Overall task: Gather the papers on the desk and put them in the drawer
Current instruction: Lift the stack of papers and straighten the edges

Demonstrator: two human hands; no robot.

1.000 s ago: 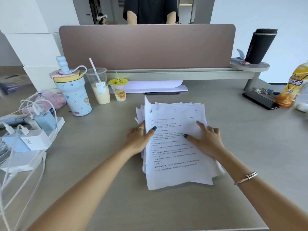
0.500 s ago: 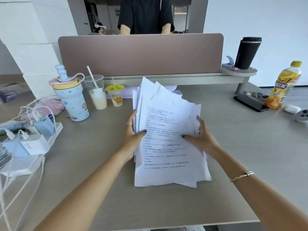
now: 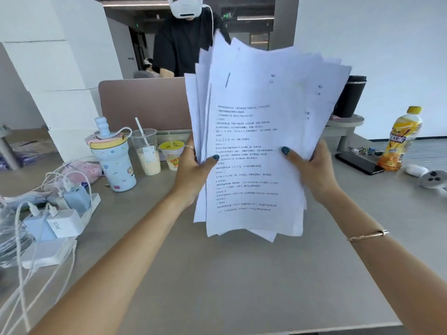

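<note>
A loose stack of white printed papers (image 3: 254, 146) is held upright above the grey desk (image 3: 229, 274), its sheets fanned and uneven at the top. My left hand (image 3: 193, 170) grips the stack's left edge, thumb on the front page. My right hand (image 3: 312, 168) grips the right edge the same way. The bottom edges of the papers hang free of the desk. No drawer is in view.
Left of the papers stand a patterned tumbler (image 3: 113, 163), a plastic cup with a straw (image 3: 147, 151) and a small yellow-lidded cup (image 3: 173, 155). Chargers and white cables (image 3: 55, 221) crowd the left edge. A phone (image 3: 358, 163) and yellow bottle (image 3: 400, 139) sit right. A person (image 3: 186, 37) stands behind the partition.
Both hands have lifted the stack from flat on the desk to upright in the air. The view has tilted up, showing more of the room.
</note>
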